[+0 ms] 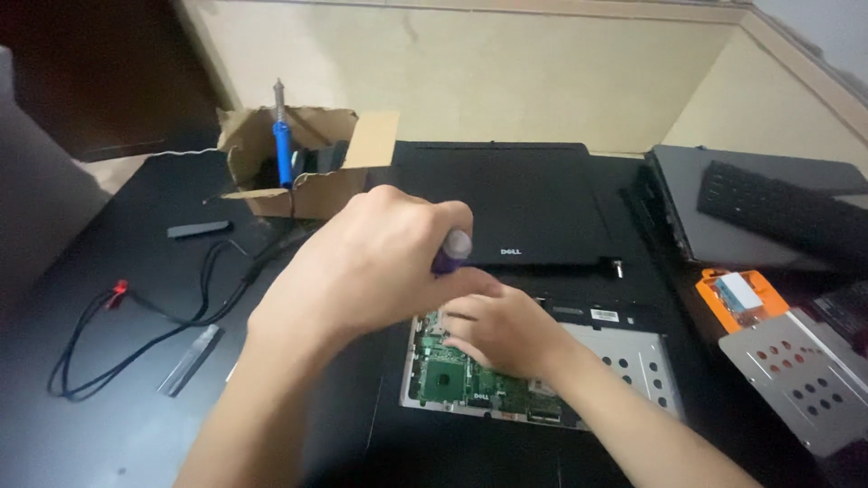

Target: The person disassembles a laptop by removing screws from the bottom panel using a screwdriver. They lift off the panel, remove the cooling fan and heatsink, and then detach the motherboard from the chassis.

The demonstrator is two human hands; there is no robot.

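**Screwdriver work on opened laptop board**

While viewing from the left, a looped black cable (136,321) is lying on the dark table (81,434), with a flat metal strip (190,359) just beside it. Behind, a torn cardboard box (307,167) is holding a blue-handled soldering iron (282,136) upright.

Left hand (362,262) is clamped in a fist around a purple-handled screwdriver (452,251), only the handle end showing; the tip is hidden. Right hand (502,330) is resting curled on the green circuit board (461,380) of the opened laptop (506,208), fingers together; whether it is pinching anything cannot be told.

Further right, a perforated metal plate (800,375), an orange tool case (737,298) and a second laptop (759,208) are sitting apart.

Risk, as judged: the driver could be slipping off its screw and gouging the board or the steadying fingers, since the tip is working out of sight beneath the fist.
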